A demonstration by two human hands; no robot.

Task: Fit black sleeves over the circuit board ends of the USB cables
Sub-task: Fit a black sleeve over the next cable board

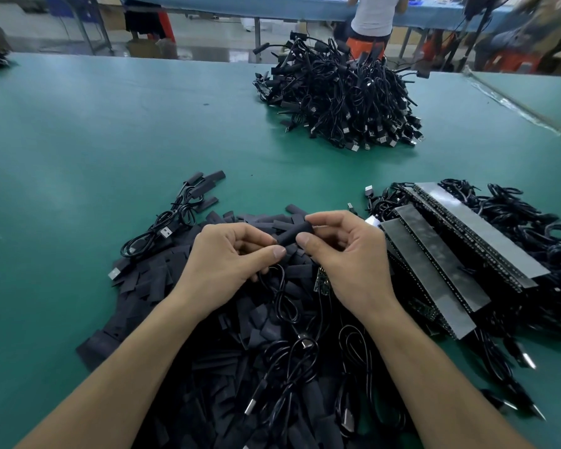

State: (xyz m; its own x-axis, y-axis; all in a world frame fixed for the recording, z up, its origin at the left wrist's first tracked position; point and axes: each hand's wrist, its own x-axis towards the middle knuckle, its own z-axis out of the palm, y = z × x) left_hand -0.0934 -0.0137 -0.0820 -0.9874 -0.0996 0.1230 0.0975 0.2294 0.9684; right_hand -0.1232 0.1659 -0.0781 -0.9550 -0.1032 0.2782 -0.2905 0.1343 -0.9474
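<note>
Nearest, left hand (227, 259) and right hand (348, 254) pinch black sleeve (294, 234), seemingly slanting up-right.

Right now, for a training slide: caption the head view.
The left hand and right hand pinch a black sleeve over a heap of loose sleeves on a green table, USB cables piled beyond.

The table (110, 124) is blue-green all over. The one sleeve (293, 235) in the middle is plain black, and the looped cable (284, 299) below it is black too. The pile of sleeves (149, 277) is dull black. A tiny circuit board (321, 281) is green. The long strips (434, 251) are shiny grey, with rows of little dots along one edge. The far heap of cables (337, 92) is black with silver plugs (353, 146). At the back, a stool (366, 48) is orange, a shirt (374, 12) is white and a bench (240, 4) is light blue.
</note>
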